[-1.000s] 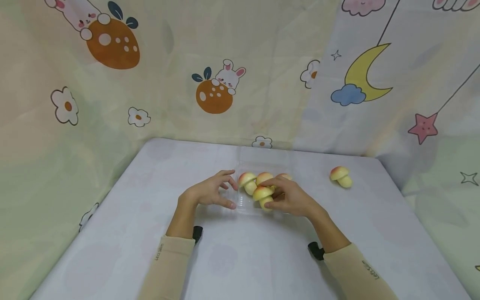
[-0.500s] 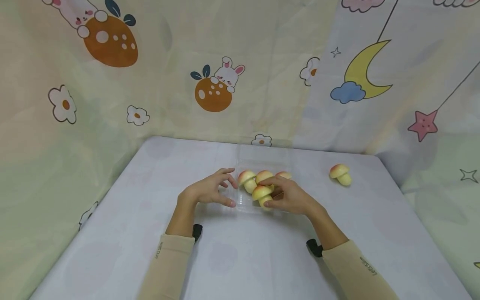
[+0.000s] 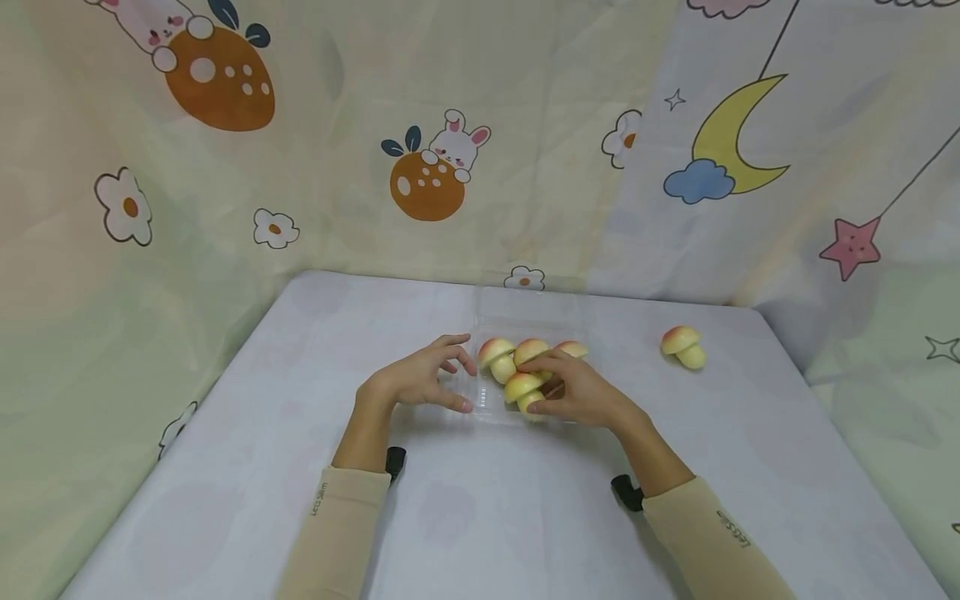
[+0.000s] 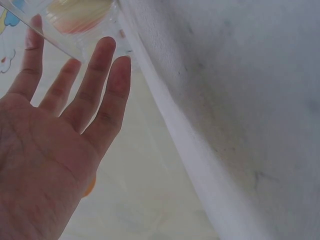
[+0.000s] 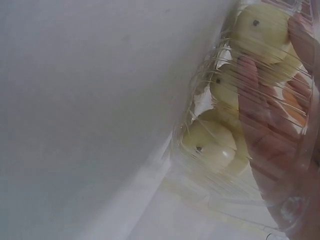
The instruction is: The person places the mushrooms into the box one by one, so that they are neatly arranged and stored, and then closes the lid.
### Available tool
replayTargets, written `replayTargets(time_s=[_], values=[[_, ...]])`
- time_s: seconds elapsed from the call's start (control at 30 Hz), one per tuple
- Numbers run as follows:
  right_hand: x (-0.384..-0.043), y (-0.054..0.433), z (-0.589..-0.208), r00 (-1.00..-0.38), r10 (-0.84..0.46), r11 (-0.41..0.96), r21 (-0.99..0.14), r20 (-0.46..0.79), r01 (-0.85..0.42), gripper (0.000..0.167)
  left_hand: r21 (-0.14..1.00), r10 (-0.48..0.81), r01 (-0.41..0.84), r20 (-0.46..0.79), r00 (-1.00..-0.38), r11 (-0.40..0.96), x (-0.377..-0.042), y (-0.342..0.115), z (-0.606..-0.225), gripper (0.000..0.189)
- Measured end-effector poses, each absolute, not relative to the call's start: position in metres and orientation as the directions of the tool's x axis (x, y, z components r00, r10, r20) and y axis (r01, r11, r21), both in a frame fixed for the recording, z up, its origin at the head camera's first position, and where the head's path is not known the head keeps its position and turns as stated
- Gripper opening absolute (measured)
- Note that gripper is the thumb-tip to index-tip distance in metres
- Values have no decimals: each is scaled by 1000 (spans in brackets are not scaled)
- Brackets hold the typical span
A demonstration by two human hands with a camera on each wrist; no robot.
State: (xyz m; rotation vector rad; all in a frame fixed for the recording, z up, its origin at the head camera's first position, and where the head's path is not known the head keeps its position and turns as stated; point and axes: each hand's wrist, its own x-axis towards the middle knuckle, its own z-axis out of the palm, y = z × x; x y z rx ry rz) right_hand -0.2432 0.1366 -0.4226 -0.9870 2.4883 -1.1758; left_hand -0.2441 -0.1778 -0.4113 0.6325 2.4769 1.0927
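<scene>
A clear plastic box (image 3: 489, 408) on the table holds several pale yellow model mushrooms with reddish caps. My right hand (image 3: 585, 393) reaches into it and pinches the front mushroom (image 3: 522, 388), thumb at the stem and fingers over the cap side. Behind that one lie a left mushroom (image 3: 497, 358), a middle mushroom (image 3: 531, 348) and a partly hidden right mushroom (image 3: 573, 348). Beside the box's left wall, my left hand (image 3: 420, 379) holds its fingers spread and gently bent, with nothing gripped. The right wrist view shows mushrooms and the right hand (image 5: 270, 130) through the plastic.
One more mushroom (image 3: 682, 347) lies on the white-covered table (image 3: 465, 517), to the right of the box. The transparent lid (image 3: 528, 308) stands raised at the back. A printed cloth (image 3: 330, 167) hangs behind and around the table.
Both hands and the mushrooms keep nearly the same places. The head view has shifted slightly.
</scene>
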Motion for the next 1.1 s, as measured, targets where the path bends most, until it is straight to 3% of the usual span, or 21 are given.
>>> replayTargets(time_s=[0.73, 1.1], values=[[-239, 137, -415, -765, -637, 504, -699, 95, -508, 61, 757, 512, 232, -155, -845, 611, -245, -177, -415, 56], [-239, 145, -413, -743, -646, 440, -710, 175, -549, 56, 752, 516, 241, -150, -844, 613, -245, -178, -414, 56]])
